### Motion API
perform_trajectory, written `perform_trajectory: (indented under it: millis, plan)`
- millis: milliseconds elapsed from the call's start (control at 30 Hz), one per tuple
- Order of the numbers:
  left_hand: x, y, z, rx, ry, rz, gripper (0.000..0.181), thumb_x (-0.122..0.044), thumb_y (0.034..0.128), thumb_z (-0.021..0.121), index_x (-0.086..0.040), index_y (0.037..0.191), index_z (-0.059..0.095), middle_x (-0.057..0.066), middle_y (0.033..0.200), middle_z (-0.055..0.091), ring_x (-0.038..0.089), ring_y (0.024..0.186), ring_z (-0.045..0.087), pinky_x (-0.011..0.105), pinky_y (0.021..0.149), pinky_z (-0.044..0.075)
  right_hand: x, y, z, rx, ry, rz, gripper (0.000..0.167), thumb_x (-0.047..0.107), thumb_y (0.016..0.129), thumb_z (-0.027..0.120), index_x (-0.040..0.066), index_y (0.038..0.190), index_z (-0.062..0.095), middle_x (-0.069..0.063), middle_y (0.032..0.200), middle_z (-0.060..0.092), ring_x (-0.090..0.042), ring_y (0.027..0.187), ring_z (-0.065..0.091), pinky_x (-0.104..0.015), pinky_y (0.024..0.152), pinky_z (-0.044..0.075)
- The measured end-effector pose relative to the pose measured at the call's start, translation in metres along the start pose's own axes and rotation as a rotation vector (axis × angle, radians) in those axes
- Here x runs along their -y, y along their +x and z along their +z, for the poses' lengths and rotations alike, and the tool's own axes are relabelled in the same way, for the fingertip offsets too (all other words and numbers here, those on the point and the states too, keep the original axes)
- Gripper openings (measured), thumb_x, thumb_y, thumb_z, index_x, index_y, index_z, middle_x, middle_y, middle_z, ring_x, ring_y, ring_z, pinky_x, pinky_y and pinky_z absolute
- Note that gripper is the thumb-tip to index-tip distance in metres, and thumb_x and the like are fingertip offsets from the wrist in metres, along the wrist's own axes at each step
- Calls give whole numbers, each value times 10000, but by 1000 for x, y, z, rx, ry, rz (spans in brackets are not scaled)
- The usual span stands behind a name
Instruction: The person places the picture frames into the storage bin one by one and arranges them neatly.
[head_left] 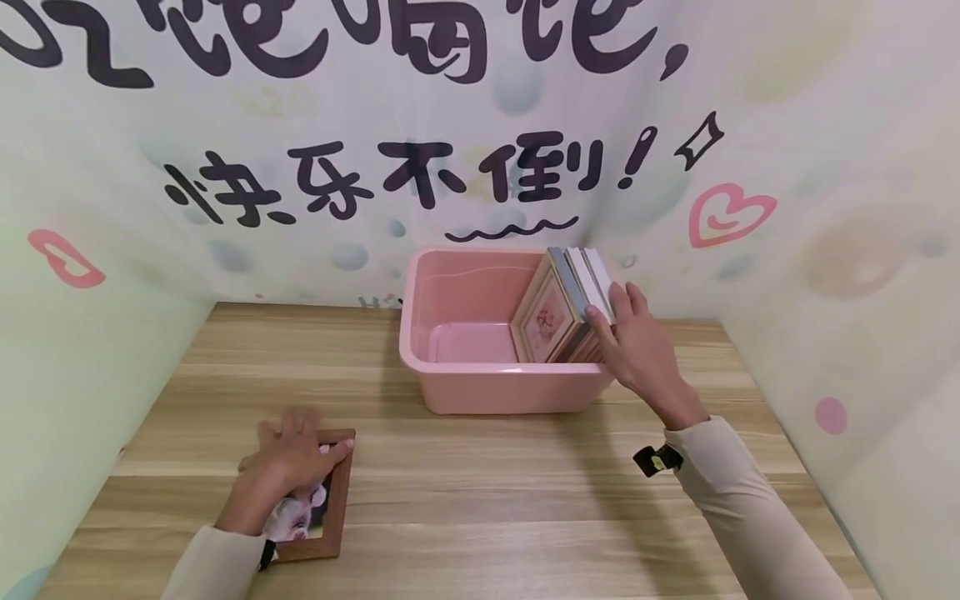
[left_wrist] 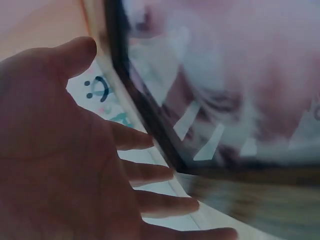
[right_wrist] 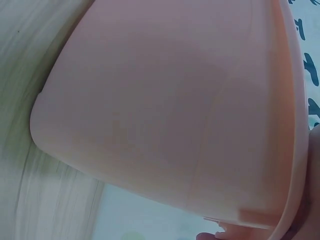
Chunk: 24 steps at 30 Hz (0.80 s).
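My left hand (head_left: 288,462) lies spread over a brown wooden picture frame (head_left: 341,500), which shows a pale animal and partly disappears beneath the palm. In the left wrist view, straight fingers (left_wrist: 150,170) reach toward the dark edge of the picture frame (left_wrist: 225,85). At the right end of a pink plastic bin (head_left: 510,392), my right hand (head_left: 641,342) rests against several upright picture frames (head_left: 551,317), its thumb extended along their near edges. The right wrist view mostly holds the side of the bin (right_wrist: 150,110); little of that hand shows.
The bin stands on a wood-grain table (head_left: 450,492) close to the back wall (head_left: 322,267), which carries large black characters and pale dots. Side walls (head_left: 855,317) flank the tabletop. Inside the bin, a bare floor (head_left: 472,342) shows left of the frames.
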<state>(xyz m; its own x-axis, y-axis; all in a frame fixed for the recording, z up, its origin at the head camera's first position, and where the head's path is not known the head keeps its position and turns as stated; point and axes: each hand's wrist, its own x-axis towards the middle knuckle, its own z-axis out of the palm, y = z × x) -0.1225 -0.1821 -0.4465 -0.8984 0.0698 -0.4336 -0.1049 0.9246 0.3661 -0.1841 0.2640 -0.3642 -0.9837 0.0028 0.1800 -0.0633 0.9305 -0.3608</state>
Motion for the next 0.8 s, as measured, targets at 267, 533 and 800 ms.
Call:
perform_trajectory:
  millis: [267, 533, 800]
  plan:
    - [-3, 0, 10, -18, 56, -7, 1073, -676, 899, 514, 165, 1468, 168, 465, 1377, 178, 773, 1168, 198, 737, 743, 474, 1, 0, -1, -12, 6, -7, 757, 569, 1018, 299, 60, 1569, 196, -279, 1581, 195, -508, 1211, 468, -666, 969, 440]
    - [-11, 6, 12, -33, 36, -66, 968, -601, 877, 587, 156, 1400, 287, 393, 1297, 251, 731, 1150, 239, 813, 709, 412, 1, -1, -1, -12, 7, -6, 756, 570, 1019, 305, 63, 1568, 194, -276, 1580, 195, -502, 1187, 479, -665, 961, 448]
    - [-16, 6, 9, -71, 30, -57, 906, -539, 803, 651, 171, 1310, 404, 376, 1224, 340, 692, 1096, 331, 810, 696, 408, 0, -1, 1, -14, 1, -2, 765, 573, 1017, 312, 63, 1572, 181, -277, 1583, 187, -504, 1202, 476, -662, 962, 454]
